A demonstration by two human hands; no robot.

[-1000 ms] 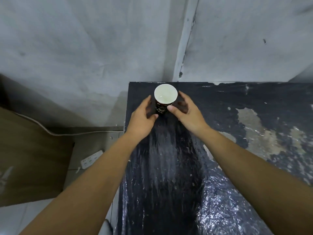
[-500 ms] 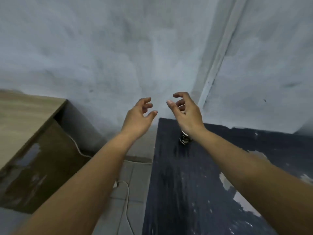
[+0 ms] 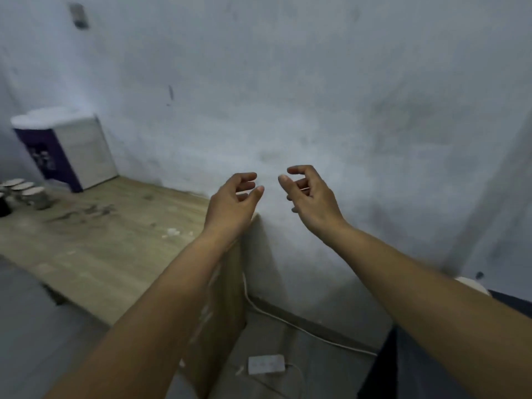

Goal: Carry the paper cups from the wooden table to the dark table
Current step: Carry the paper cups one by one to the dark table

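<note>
Several paper cups [image 3: 24, 191] with white rims stand in a cluster at the far left of the wooden table [image 3: 109, 243]. At the right edge, the white rim of one paper cup [image 3: 472, 284] shows behind my right forearm, on the dark table [image 3: 408, 367]. My left hand [image 3: 234, 203] and my right hand [image 3: 312, 194] hover in the air in front of the wall, side by side, between the two tables. Both hands are empty, with fingers curled and apart.
A white and purple box [image 3: 63, 151] stands on the wooden table against the wall. A white power strip [image 3: 266, 364] and a cable [image 3: 288, 321] lie on the floor in the gap between the tables. The grey wall is close ahead.
Both hands let go of the cup on the dark table and lifted off it. My view swung left, from the dark table towards the wooden table.
</note>
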